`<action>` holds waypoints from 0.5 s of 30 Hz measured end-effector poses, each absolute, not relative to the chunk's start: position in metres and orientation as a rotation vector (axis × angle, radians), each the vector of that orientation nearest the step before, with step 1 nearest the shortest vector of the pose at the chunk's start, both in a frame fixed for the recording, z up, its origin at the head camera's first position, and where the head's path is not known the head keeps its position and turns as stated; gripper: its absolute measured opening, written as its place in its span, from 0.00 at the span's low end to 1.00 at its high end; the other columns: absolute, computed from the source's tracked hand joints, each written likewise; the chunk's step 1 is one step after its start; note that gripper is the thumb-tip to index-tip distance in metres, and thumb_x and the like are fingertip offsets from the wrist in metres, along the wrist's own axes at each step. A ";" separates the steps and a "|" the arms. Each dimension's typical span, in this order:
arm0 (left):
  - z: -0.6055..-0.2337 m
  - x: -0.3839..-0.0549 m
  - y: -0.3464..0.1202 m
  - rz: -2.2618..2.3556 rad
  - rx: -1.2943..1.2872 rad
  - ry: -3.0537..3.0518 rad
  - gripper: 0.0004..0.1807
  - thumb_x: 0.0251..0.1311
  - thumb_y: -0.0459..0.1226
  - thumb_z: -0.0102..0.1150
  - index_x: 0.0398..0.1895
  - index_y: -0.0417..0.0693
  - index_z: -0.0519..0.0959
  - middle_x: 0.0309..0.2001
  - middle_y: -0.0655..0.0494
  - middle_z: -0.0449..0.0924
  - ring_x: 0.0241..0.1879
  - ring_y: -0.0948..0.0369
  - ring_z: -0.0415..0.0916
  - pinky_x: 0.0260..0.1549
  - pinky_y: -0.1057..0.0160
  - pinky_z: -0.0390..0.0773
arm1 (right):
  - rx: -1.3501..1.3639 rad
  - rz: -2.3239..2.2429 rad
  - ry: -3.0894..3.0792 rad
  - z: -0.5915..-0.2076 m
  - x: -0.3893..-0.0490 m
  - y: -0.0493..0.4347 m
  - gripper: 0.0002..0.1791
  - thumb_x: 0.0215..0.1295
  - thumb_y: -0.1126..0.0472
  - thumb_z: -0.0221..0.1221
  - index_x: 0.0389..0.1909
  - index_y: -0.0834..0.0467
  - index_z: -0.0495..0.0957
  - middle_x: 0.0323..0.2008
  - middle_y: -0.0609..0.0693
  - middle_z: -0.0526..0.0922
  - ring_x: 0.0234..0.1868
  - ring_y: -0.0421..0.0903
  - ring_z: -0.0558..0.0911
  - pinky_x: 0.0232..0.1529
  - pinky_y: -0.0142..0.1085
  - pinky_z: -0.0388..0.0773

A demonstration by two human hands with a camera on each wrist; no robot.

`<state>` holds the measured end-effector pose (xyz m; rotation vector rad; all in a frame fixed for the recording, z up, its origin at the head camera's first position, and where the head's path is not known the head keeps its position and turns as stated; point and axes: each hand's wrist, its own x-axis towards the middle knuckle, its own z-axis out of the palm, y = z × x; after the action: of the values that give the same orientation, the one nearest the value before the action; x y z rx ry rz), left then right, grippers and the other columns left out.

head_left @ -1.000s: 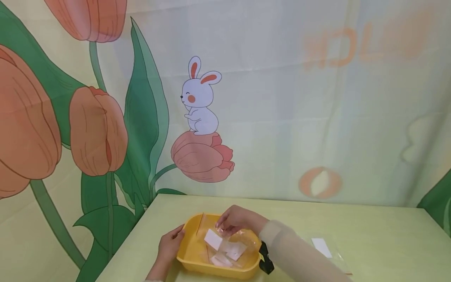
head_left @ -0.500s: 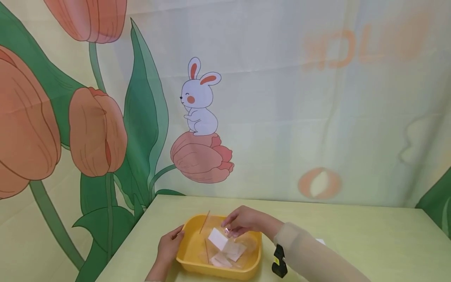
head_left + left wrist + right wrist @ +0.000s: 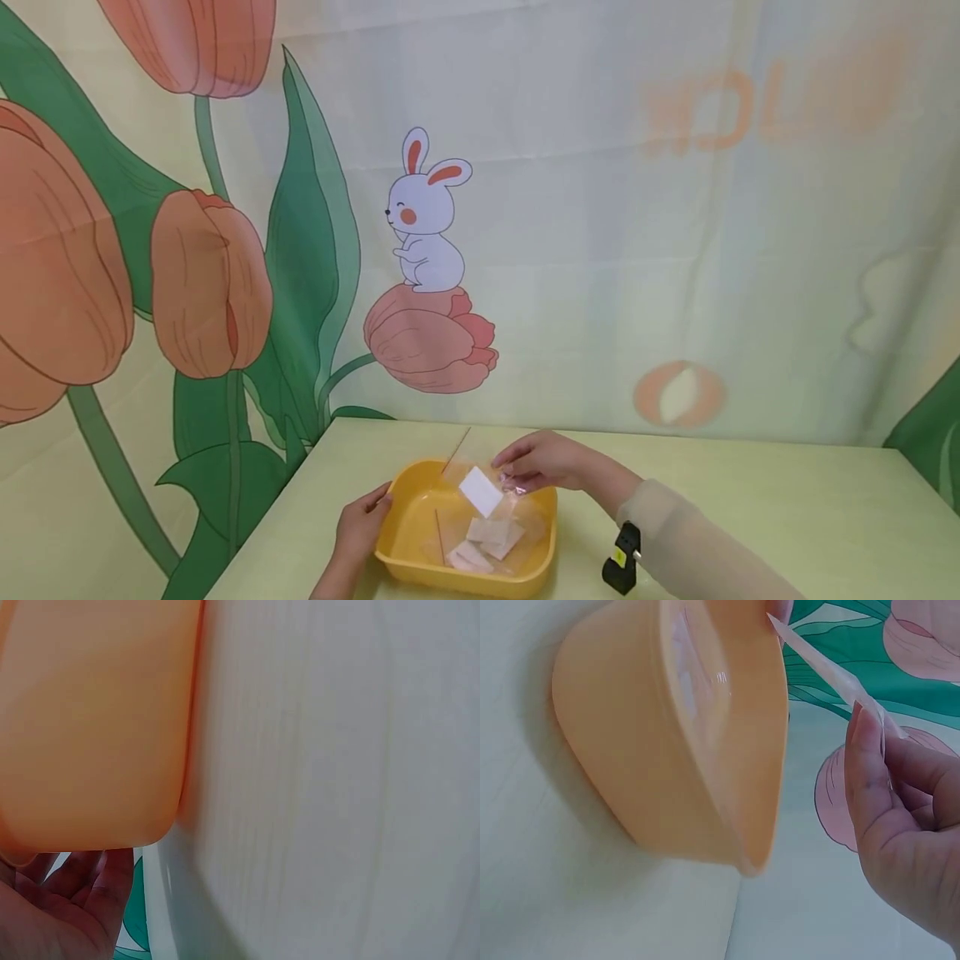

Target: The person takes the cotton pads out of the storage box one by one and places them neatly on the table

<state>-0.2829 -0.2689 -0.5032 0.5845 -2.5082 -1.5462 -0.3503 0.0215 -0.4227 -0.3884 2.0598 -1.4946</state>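
Observation:
My right hand (image 3: 551, 461) pinches one edge of a clear zip-top plastic bag (image 3: 480, 492), lifted over the right part of a yellow plastic basin (image 3: 397, 560). Inside the bag shows a white rectangle, and a thin red line runs along its far edge. From the right wrist view, the bag (image 3: 832, 675) hangs edge-on between thumb and fingers (image 3: 868, 739). My left hand (image 3: 360, 525) grips the basin's left side at the rim; in the left wrist view its fingers (image 3: 112, 889) lie against the outer wall. More clear bags with pale rectangles (image 3: 487, 533) lie in the basin.
The basin stands on a pale yellow-green table (image 3: 750, 500). Behind the table hangs a cloth backdrop (image 3: 570, 250) printed with tulips and a rabbit. A black clip-like device (image 3: 622, 562) hangs by the right sleeve (image 3: 697, 533).
My right hand has drawn the bag up and to the right, away from the other bags. The sleeve now covers the bag on the table at right. My left hand stays on the basin.

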 end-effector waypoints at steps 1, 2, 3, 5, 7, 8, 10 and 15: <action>-0.504 -0.283 -0.269 -1.551 0.582 -2.506 0.22 0.77 0.37 0.48 0.68 0.36 0.74 0.69 0.35 0.73 0.68 0.40 0.73 0.60 0.49 0.82 | -0.383 -1.504 2.056 -0.422 -0.350 0.025 0.13 0.72 0.68 0.58 0.52 0.65 0.85 0.33 0.48 0.87 0.30 0.39 0.82 0.33 0.26 0.85; -0.504 -0.283 -0.269 -1.555 0.581 -2.505 0.22 0.77 0.37 0.47 0.68 0.35 0.74 0.69 0.35 0.73 0.68 0.40 0.73 0.61 0.49 0.82 | -0.377 -1.514 2.046 -0.422 -0.351 0.029 0.13 0.72 0.68 0.58 0.53 0.65 0.84 0.33 0.48 0.86 0.30 0.39 0.81 0.33 0.26 0.85; -0.504 -0.283 -0.268 -1.562 0.580 -2.503 0.22 0.77 0.37 0.47 0.68 0.35 0.74 0.69 0.35 0.73 0.68 0.40 0.73 0.61 0.49 0.82 | -0.376 -1.521 2.040 -0.421 -0.351 0.033 0.13 0.72 0.68 0.58 0.53 0.66 0.84 0.33 0.47 0.86 0.30 0.39 0.81 0.33 0.25 0.84; -0.505 -0.283 -0.268 -1.569 0.583 -2.497 0.22 0.77 0.37 0.48 0.68 0.36 0.74 0.69 0.35 0.73 0.68 0.40 0.73 0.60 0.50 0.82 | -0.375 -1.538 2.025 -0.420 -0.350 0.042 0.14 0.73 0.68 0.57 0.55 0.66 0.83 0.34 0.47 0.86 0.31 0.38 0.81 0.34 0.26 0.85; -0.504 -0.283 -0.268 -1.571 0.576 -2.499 0.22 0.77 0.37 0.48 0.68 0.35 0.74 0.69 0.35 0.73 0.68 0.40 0.73 0.60 0.50 0.83 | -0.387 -1.569 1.998 -0.420 -0.349 0.052 0.15 0.73 0.68 0.57 0.56 0.68 0.81 0.34 0.46 0.86 0.32 0.37 0.82 0.35 0.26 0.85; -0.504 -0.283 -0.268 -1.568 0.573 -2.500 0.22 0.77 0.38 0.48 0.67 0.36 0.74 0.69 0.35 0.73 0.68 0.40 0.73 0.60 0.50 0.83 | -0.394 -1.586 1.982 -0.420 -0.348 0.057 0.15 0.73 0.68 0.56 0.57 0.68 0.81 0.34 0.46 0.86 0.33 0.37 0.82 0.36 0.26 0.85; -0.504 -0.283 -0.269 -1.560 0.566 -2.498 0.22 0.76 0.37 0.48 0.67 0.36 0.75 0.68 0.35 0.74 0.67 0.40 0.74 0.58 0.51 0.84 | -0.404 -1.619 1.952 -0.420 -0.347 0.067 0.15 0.74 0.68 0.56 0.57 0.69 0.80 0.35 0.45 0.86 0.33 0.36 0.83 0.38 0.26 0.86; -0.507 -0.283 -0.271 -1.519 0.570 -2.504 0.22 0.75 0.38 0.49 0.66 0.37 0.76 0.67 0.36 0.76 0.65 0.42 0.76 0.56 0.53 0.85 | -0.443 -1.700 1.879 -0.424 -0.342 0.091 0.16 0.75 0.70 0.53 0.58 0.71 0.78 0.35 0.43 0.87 0.34 0.35 0.85 0.39 0.26 0.86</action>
<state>-0.2832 -0.2712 -0.5065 0.5702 -2.5043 -1.5195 -0.3423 0.0909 -0.4244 -0.4425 1.8786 -1.7001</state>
